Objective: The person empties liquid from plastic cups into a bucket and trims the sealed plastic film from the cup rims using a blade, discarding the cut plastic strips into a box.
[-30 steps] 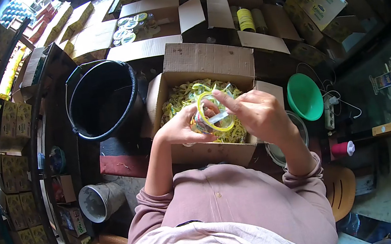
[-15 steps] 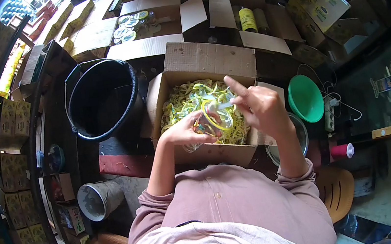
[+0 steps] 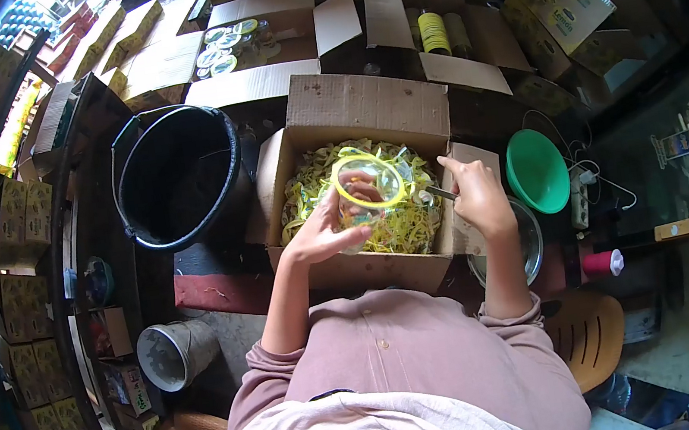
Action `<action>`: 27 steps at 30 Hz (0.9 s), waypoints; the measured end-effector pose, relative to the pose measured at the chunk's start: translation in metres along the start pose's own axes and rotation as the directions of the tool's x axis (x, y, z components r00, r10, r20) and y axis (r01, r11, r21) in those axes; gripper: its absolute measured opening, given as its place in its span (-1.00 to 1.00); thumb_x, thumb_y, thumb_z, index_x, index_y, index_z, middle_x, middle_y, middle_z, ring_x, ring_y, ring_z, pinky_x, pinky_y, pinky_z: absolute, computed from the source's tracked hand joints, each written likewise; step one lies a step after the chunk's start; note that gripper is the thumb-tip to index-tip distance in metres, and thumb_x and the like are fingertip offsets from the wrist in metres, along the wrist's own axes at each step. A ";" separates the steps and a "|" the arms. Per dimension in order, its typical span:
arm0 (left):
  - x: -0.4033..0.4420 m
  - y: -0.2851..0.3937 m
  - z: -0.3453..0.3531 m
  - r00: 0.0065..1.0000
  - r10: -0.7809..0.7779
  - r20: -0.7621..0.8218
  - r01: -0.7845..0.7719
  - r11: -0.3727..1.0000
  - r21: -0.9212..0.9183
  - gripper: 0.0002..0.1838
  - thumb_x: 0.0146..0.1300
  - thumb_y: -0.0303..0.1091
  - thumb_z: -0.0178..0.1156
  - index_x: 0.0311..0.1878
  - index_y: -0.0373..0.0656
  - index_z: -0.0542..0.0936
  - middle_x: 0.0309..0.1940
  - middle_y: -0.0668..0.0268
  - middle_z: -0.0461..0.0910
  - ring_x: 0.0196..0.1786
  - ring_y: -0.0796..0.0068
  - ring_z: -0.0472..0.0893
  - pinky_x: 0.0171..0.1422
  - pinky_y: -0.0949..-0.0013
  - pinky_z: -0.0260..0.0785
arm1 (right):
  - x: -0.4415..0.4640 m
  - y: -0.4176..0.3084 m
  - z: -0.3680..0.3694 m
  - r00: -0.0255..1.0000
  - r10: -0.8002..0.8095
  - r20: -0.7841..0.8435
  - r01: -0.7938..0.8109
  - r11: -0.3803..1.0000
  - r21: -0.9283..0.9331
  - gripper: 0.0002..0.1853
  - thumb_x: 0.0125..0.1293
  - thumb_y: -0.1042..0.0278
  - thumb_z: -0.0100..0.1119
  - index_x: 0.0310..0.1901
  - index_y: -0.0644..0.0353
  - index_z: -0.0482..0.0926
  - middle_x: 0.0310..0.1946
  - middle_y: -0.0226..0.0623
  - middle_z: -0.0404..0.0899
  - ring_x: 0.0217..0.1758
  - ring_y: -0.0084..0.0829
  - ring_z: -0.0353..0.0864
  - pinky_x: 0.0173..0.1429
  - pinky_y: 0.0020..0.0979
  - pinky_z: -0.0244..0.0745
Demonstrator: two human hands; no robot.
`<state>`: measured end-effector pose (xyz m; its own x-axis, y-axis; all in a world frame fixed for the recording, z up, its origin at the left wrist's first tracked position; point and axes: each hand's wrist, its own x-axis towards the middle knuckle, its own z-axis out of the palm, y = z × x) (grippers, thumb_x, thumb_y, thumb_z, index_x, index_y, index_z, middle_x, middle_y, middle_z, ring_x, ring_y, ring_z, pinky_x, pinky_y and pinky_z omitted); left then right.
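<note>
My left hand (image 3: 325, 231) is wrapped round a clear plastic cup (image 3: 367, 199) with a yellow rim, tilted so its mouth faces up and toward me. To its right, my right hand (image 3: 479, 195) grips a thin dark tool (image 3: 441, 193), perhaps a blade, which points left toward the cup. Both are above an open cardboard box (image 3: 363, 91) filled with yellow and clear plastic strips (image 3: 309, 180). The tool's handle is hidden in my right fingers.
Left of the box is a black bucket (image 3: 126, 191); a green bowl (image 3: 537, 172) is at the right. Beyond are open cartons with lids (image 3: 220, 50) and yellow-rimmed stacks (image 3: 433, 34). A grey bucket (image 3: 168, 358) and pink thread spool (image 3: 602, 265) are nearer.
My right hand has moved away from the cup's rim, down and to the right, showing the dark tool. The cup has turned, so its yellow rim faces upward more.
</note>
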<state>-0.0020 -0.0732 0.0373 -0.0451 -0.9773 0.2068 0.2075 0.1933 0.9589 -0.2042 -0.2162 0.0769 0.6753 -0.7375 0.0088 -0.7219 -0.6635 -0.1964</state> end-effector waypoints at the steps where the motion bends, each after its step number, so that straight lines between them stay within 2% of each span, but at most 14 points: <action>1: 0.001 -0.001 0.000 0.999 0.013 -0.047 -0.014 1.000 -0.016 -0.36 0.02 -0.31 0.23 0.17 -0.14 0.18 -0.08 0.22 0.39 0.02 0.43 0.38 0.14 0.32 0.20 | -0.001 0.001 0.000 0.999 -0.003 -0.041 0.010 0.985 0.171 -0.47 -0.16 0.70 0.05 -0.02 0.20 0.50 -0.52 -0.17 0.55 -0.47 -0.30 0.57 -0.28 -0.36 0.47; 3: 0.002 -0.004 0.001 0.989 0.036 -0.141 -0.042 0.998 -0.044 -0.36 0.06 -0.33 0.19 0.19 -0.14 0.14 -0.05 0.21 0.36 0.03 0.42 0.37 0.16 0.33 0.17 | -0.003 0.002 0.000 0.993 0.013 -0.121 0.049 0.869 0.492 -0.50 -0.14 0.71 0.07 -0.04 0.20 0.52 -0.52 -0.21 0.54 -0.49 -0.41 0.55 -0.33 -0.46 0.46; 6: 0.004 0.001 0.014 0.962 0.086 -0.260 -0.084 0.996 0.017 -0.38 0.06 -0.42 0.19 0.17 -0.14 0.14 -0.08 0.25 0.34 0.02 0.44 0.36 0.16 0.34 0.16 | -0.006 0.001 -0.002 0.963 -0.033 -0.266 0.158 0.872 0.463 -0.55 -0.11 0.74 0.08 -0.10 0.21 0.55 -0.50 -0.27 0.51 -0.48 -0.57 0.49 -0.39 -0.60 0.40; 7: 0.004 0.003 0.017 0.949 0.110 -0.294 -0.107 0.994 0.028 -0.39 0.05 -0.43 0.20 0.16 -0.14 0.15 -0.10 0.26 0.34 0.01 0.44 0.37 0.16 0.34 0.17 | -0.007 -0.002 -0.002 0.959 -0.024 -0.281 0.164 0.857 0.489 -0.58 -0.11 0.74 0.08 -0.13 0.21 0.56 -0.50 -0.25 0.51 -0.48 -0.52 0.50 -0.38 -0.56 0.41; 8: 0.004 -0.002 0.012 0.942 0.212 -0.260 -0.168 0.969 0.181 -0.37 0.01 -0.48 0.23 0.13 -0.13 0.15 -0.14 0.28 0.31 -0.02 0.48 0.37 0.08 0.37 0.26 | -0.008 -0.005 -0.003 0.955 -0.014 -0.296 0.172 0.841 0.514 -0.60 -0.11 0.74 0.08 -0.16 0.22 0.57 -0.49 -0.23 0.51 -0.48 -0.47 0.52 -0.37 -0.52 0.43; 9: 0.003 -0.001 0.012 0.939 0.221 -0.263 -0.168 0.963 0.209 -0.36 0.00 -0.49 0.25 0.13 -0.14 0.15 -0.15 0.29 0.31 -0.03 0.50 0.37 0.05 0.39 0.28 | -0.009 -0.009 -0.004 0.951 -0.005 -0.310 0.179 0.824 0.538 -0.62 -0.11 0.75 0.07 -0.19 0.22 0.58 -0.49 -0.21 0.51 -0.49 -0.42 0.53 -0.36 -0.48 0.44; 12: 0.005 0.004 0.011 0.916 0.306 -0.261 -0.230 0.930 0.285 -0.34 -0.10 -0.52 0.32 0.08 -0.16 0.19 -0.17 0.28 0.32 -0.04 0.56 0.37 -0.04 0.44 0.36 | -0.014 -0.024 -0.008 0.882 0.057 -0.467 0.281 0.731 0.621 -0.67 -0.08 0.73 0.13 -0.22 0.21 0.59 -0.49 -0.26 0.51 -0.47 -0.51 0.51 -0.39 -0.53 0.43; 15: 0.005 0.014 0.023 0.913 0.147 -0.382 -0.166 0.986 -0.019 -0.34 -0.13 -0.49 0.35 0.04 -0.19 0.20 -0.16 0.25 0.31 -0.03 0.53 0.38 -0.02 0.40 0.36 | -0.020 -0.035 -0.002 0.848 0.097 -0.520 0.351 0.632 0.691 -0.72 -0.05 0.71 0.18 -0.25 0.20 0.59 -0.48 -0.30 0.51 -0.44 -0.56 0.51 -0.41 -0.56 0.41; 16: 0.002 0.012 0.021 0.934 0.026 -0.356 -0.019 1.000 0.022 -0.25 -0.12 -0.55 0.28 0.13 -0.16 0.08 0.00 0.22 0.24 0.04 0.46 0.36 0.05 0.37 0.28 | -0.021 -0.038 0.000 0.842 0.096 -0.531 0.374 0.606 0.702 -0.75 -0.01 0.68 0.18 -0.24 0.20 0.59 -0.46 -0.33 0.51 -0.42 -0.58 0.51 -0.41 -0.57 0.41; 19: 0.005 0.017 0.030 0.892 0.290 -0.348 -0.179 0.931 0.318 -0.35 -0.02 -0.50 0.26 0.10 -0.23 0.13 -0.04 0.17 0.27 0.07 0.42 0.36 0.10 0.36 0.29 | -0.024 -0.050 -0.001 0.832 0.143 -0.536 0.403 0.507 0.762 -0.77 0.02 0.66 0.19 -0.24 0.22 0.58 -0.45 -0.35 0.51 -0.41 -0.60 0.51 -0.41 -0.58 0.41; 20: 0.005 0.013 0.029 0.891 0.269 -0.366 -0.170 0.945 0.281 -0.32 0.01 -0.50 0.21 0.17 -0.23 0.07 -0.01 0.15 0.26 0.11 0.37 0.33 0.18 0.33 0.21 | -0.025 -0.051 0.000 0.826 0.149 -0.543 0.415 0.489 0.767 -0.80 0.05 0.63 0.19 -0.24 0.23 0.58 -0.45 -0.37 0.50 -0.38 -0.60 0.50 -0.37 -0.59 0.41; 23: 0.005 0.011 0.030 0.877 0.222 -0.426 -0.102 0.952 0.287 -0.26 0.01 -0.48 0.19 0.22 -0.23 0.00 -0.03 0.15 0.25 0.10 0.34 0.31 0.20 0.33 0.16 | -0.028 -0.055 0.001 0.814 0.184 -0.552 0.431 0.447 0.784 -0.80 0.05 0.62 0.19 -0.23 0.23 0.58 -0.44 -0.38 0.49 -0.37 -0.61 0.49 -0.33 -0.60 0.41; 24: 0.007 0.012 0.034 0.867 0.204 -0.454 -0.152 0.977 0.149 -0.26 -0.04 -0.48 0.24 0.19 -0.21 0.04 -0.06 0.18 0.26 0.08 0.36 0.31 0.19 0.36 0.15 | -0.029 -0.057 0.001 0.815 0.187 -0.549 0.435 0.427 0.792 -0.80 0.05 0.62 0.19 -0.23 0.23 0.58 -0.44 -0.38 0.49 -0.37 -0.61 0.48 -0.32 -0.60 0.40; 27: 0.003 0.012 0.035 0.853 0.321 -0.411 -0.165 0.914 0.371 -0.27 -0.10 -0.48 0.29 0.13 -0.20 0.10 -0.09 0.20 0.28 0.10 0.40 0.30 0.20 0.35 0.13 | -0.034 -0.061 0.001 0.819 0.176 -0.546 0.452 0.389 0.803 -0.79 0.05 0.62 0.20 -0.23 0.23 0.58 -0.43 -0.40 0.48 -0.37 -0.62 0.48 -0.31 -0.60 0.40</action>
<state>-0.0340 -0.0704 0.0566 0.4296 -0.8073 0.4047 -0.1652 0.3703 0.9141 -0.1829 -0.1506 0.0880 0.3439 -0.7896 0.5083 0.1454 -0.4900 -0.8595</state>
